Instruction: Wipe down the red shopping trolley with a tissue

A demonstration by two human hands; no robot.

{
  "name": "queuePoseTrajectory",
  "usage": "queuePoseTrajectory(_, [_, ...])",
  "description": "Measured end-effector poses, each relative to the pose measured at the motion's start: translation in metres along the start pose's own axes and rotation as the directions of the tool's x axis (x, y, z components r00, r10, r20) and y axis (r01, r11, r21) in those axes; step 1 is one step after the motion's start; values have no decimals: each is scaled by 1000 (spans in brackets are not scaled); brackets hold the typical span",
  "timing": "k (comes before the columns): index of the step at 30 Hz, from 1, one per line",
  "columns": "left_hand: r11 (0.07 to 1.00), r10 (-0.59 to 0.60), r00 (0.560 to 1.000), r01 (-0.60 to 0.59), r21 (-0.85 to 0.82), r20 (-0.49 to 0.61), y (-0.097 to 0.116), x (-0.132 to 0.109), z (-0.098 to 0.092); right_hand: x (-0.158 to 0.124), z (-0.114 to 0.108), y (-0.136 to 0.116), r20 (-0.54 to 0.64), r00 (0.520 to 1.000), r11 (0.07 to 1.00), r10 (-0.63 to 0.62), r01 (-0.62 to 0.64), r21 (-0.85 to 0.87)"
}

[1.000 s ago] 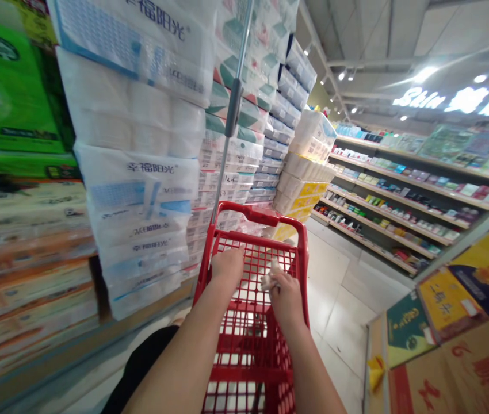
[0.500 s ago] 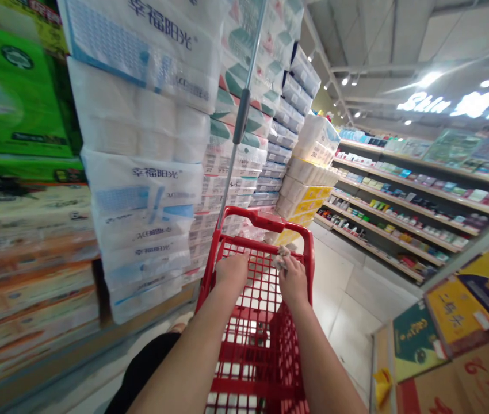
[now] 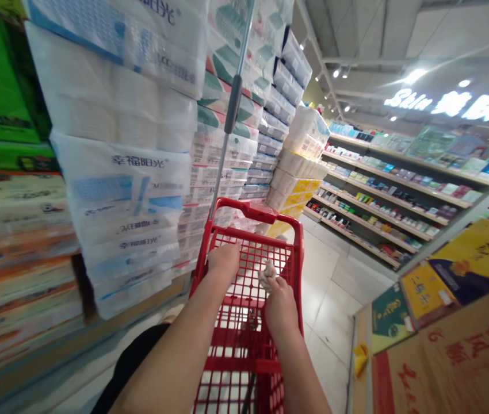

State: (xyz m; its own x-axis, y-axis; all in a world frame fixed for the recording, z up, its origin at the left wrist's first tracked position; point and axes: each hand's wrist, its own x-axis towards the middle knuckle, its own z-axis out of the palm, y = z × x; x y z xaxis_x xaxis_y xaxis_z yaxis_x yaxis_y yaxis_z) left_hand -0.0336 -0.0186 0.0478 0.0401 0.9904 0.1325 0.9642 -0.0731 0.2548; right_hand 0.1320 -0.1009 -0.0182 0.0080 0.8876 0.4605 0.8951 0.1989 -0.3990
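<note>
A red shopping cart (image 3: 251,218) stands in front of me in a store aisle. My left hand (image 3: 224,260) is closed over the cart's rear edge on the left side. Just to its right, my right hand (image 3: 279,305) rests at the cart's near rim and grips a crumpled white tissue (image 3: 267,272), which sticks out above the fingers. A grey metal pole (image 3: 229,115) rises from the cart's front left corner.
Tall stacks of wrapped tissue packs (image 3: 128,144) crowd the left side. More stacks (image 3: 302,167) stand ahead. Shelves of small goods (image 3: 391,195) run along the right. Cardboard boxes (image 3: 451,339) sit at the near right. Pale floor tiles (image 3: 335,287) lie between.
The view has swung slightly to the right and the stacks on the left have slid past. My right hand has drawn back a little toward me. Both hands keep their grip.
</note>
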Motion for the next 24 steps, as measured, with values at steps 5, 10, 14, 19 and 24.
queuePoseTrajectory(5, [1000, 8, 1000, -8, 0, -2, 2, -5, -1, -16, -1, -8, 134, 975, 973, 178, -154, -174])
queuePoseTrajectory(10, [999, 39, 999, -39, 17, -13, 5, -9, -2, -20, 6, -6, 137, 977, 981, 166, -149, -128])
queuePoseTrajectory(14, [989, 137, 989, -133, 71, -58, -2, -31, 1, -21, -1, 7, 60, 996, 991, 60, -67, 116])
queuePoseTrajectory(19, [965, 233, 962, -211, 156, -141, -26, -84, 12, -21, -11, 9, 9, 999, 977, 46, -47, 208])
queuePoseTrajectory(24, [971, 207, 951, -172, 166, -230, -29, -116, 21, -22, -16, 3, -28, 999, 982, 22, -16, 191])
